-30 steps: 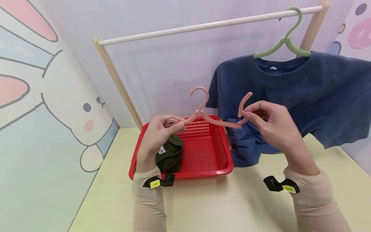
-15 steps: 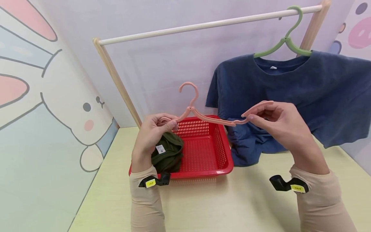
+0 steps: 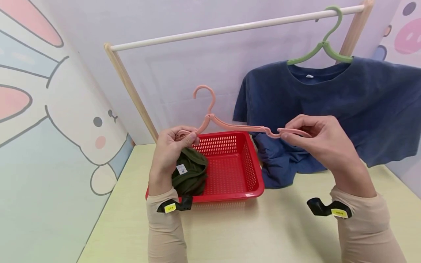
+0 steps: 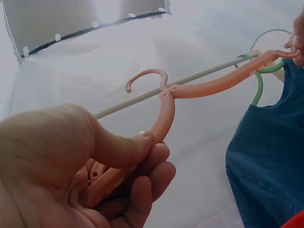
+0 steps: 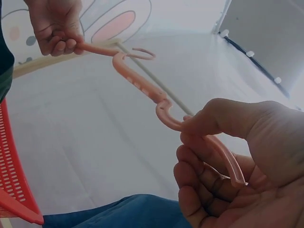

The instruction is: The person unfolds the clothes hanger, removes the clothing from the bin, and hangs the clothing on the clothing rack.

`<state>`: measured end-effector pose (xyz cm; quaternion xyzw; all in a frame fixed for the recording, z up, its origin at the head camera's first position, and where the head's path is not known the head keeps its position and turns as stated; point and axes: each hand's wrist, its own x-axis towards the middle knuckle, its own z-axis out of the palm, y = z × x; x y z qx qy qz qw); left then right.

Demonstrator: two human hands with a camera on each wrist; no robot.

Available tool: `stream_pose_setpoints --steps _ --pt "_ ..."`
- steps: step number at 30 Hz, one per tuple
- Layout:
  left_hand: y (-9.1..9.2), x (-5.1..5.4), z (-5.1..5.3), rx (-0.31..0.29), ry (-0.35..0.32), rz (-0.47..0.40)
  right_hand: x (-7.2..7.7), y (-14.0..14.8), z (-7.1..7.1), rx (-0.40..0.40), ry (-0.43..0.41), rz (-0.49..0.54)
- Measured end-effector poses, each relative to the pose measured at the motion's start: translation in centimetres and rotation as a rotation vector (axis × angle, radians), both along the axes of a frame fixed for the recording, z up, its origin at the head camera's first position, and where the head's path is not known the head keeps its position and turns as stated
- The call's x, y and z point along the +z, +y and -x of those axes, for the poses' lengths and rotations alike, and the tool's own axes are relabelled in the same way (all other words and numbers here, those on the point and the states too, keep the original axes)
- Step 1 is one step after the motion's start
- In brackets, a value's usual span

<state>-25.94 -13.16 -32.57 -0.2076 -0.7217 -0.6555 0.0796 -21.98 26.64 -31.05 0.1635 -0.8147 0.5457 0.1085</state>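
Head view: a pink folding hanger (image 3: 236, 127) is held up, the left hand (image 3: 171, 148) gripping one arm, the right hand (image 3: 325, 140) pinching the other arm's jointed end (image 3: 294, 131); turning that segment steadily, close to its hinge, should limit strain.

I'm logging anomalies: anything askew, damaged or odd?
Slightly: the navy T-shirt has its lower part bunched on the table beside the red basket instead of hanging freely. The pink folding hanger shows no clear damage.

Head view bright, even; soft shadows on table (image 3: 250, 233). Left wrist: overhead glare up top. Right wrist: dimmer, hazy.
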Motion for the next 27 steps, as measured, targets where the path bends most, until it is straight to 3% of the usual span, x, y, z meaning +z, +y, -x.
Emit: stream_pose_setpoints --steps 7,14,27 --pt "0.8 0.1 -0.1 0.004 0.002 -0.034 0.0 -0.1 0.0 -0.009 0.002 -0.041" --pt "1.0 0.1 -0.1 0.008 0.009 -0.052 -0.4 0.1 0.5 0.031 0.051 -0.078" --pt "0.0 0.1 0.0 -0.03 0.001 0.037 0.1 0.8 0.2 0.042 0.046 -0.242"
